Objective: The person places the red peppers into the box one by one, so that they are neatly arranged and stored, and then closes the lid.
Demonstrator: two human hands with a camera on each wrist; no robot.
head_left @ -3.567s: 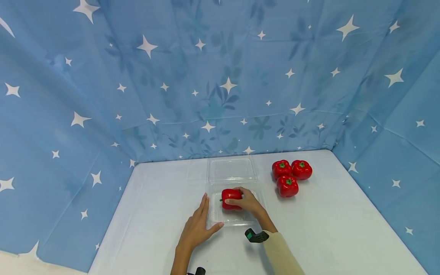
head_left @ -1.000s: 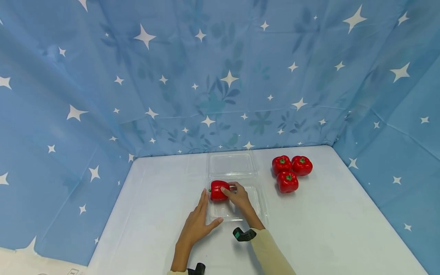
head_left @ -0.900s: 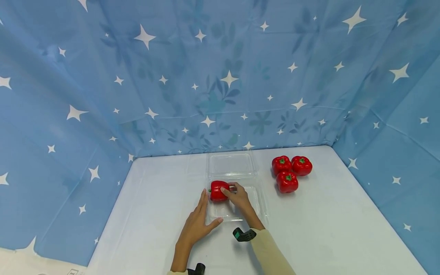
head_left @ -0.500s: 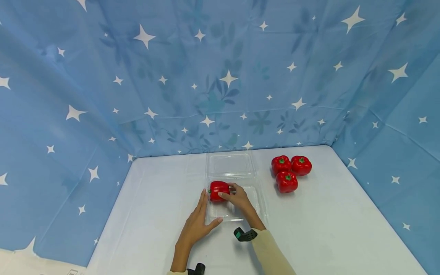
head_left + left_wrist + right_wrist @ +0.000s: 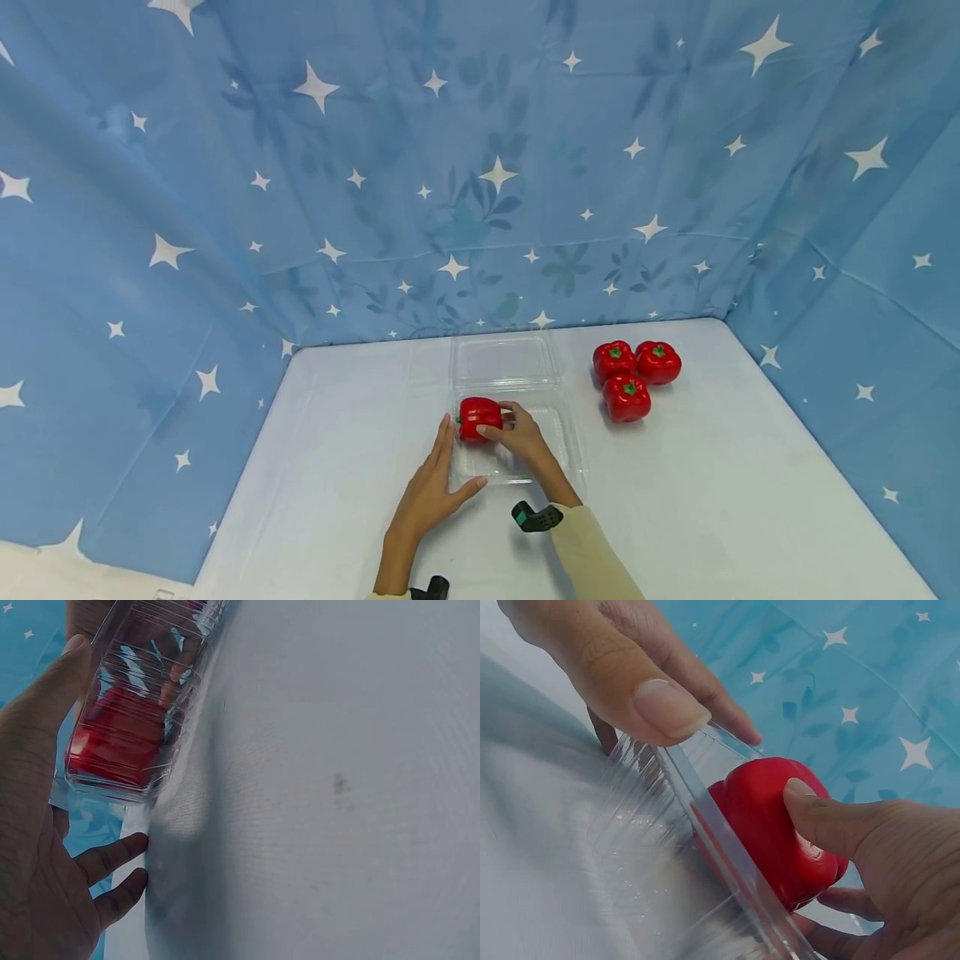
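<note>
So the right hand (image 5: 519, 437) has a red bell pepper (image 5: 477, 413) pinched, thumb on the near side, and the pepper's lying sideways inside the left part of the clear plastic clamshell (image 5: 557, 443), stem (image 5: 459, 420) toward the left wall. The left hand (image 5: 426, 492) isn't gripping anything: fingers straight along that wall, thumb out by the near edge, the two hands apart. IMO that's a decent brace, since a light tub like this probably skids if you nudge it. I'd hold that palm lightly there, no squeezing, or the thin wall could buckle. Can't tell if the pepper's fully on the floor, so I'd settle it first, then loosen thumb and fingers evenly so it doesn't roll. The lid (image 5: 504, 360) lies folded back, well out of the way.
</note>
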